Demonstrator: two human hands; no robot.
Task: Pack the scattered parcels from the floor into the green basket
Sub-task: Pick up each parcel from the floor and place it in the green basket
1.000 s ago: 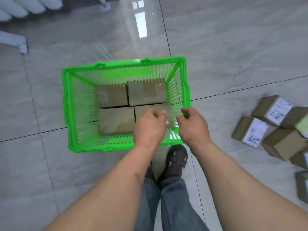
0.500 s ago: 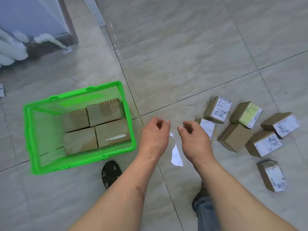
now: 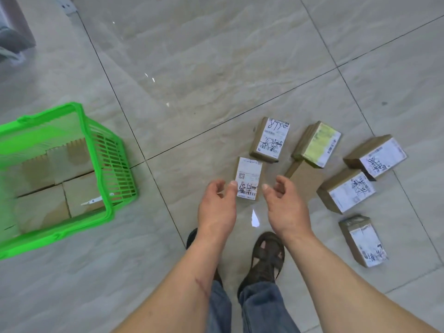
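Observation:
The green basket stands on the floor at the left with several brown parcels packed flat inside. Several more labelled brown parcels lie scattered on the tiles at the right. The nearest parcel, white label up, lies between my two hands. My left hand hovers just left of it with loosely curled fingers and holds nothing. My right hand hovers just right of it, also loosely curled and empty. Neither hand plainly touches the parcel.
Other parcels: one with handwritten digits, one with a yellow label, two at the far right, one nearer me. My sandalled feet stand below the hands. Furniture at the top left.
My view and both hands swung from above the basket to the right, over the scattered parcels. The hands now flank the nearest parcel. The basket sits at the left edge.

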